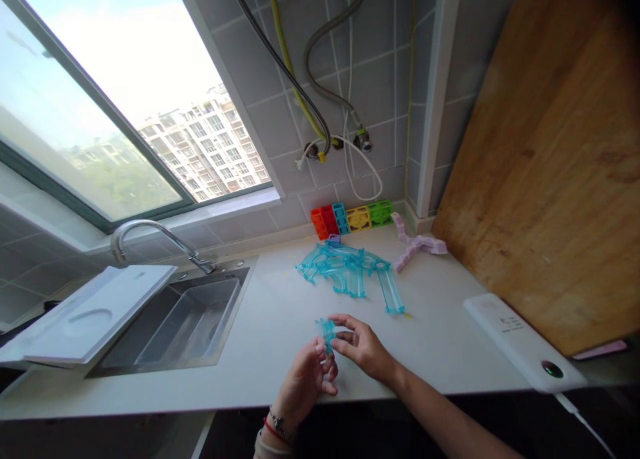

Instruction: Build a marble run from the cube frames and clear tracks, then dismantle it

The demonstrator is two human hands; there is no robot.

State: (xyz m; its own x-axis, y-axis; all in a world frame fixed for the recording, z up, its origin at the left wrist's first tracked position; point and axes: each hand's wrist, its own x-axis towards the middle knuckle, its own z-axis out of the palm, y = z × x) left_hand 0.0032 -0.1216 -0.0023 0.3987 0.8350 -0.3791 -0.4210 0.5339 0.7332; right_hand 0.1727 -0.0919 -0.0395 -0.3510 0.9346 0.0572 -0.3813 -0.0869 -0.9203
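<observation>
Near the counter's front edge, both hands meet on a small translucent blue plastic piece (326, 331), which looks like a toy track part. My left hand (306, 377) pinches its lower end between thumb and fingers. From the right, my right hand (364, 347) closes its fingertips on the piece's side; part of the piece is hidden by the fingers. Farther back lies a pile of translucent blue track pieces (340, 265), apart from both hands. One straight blue piece (391, 291) sticks out at the pile's right side.
Coloured blocks (357, 220) line the back wall beside a lilac branched piece (417, 244). At left are a sink (220, 349) with a faucet (165, 229) and a white panel (90, 319). A white device (520, 342) and a leaning wooden board (550, 165) stand at right.
</observation>
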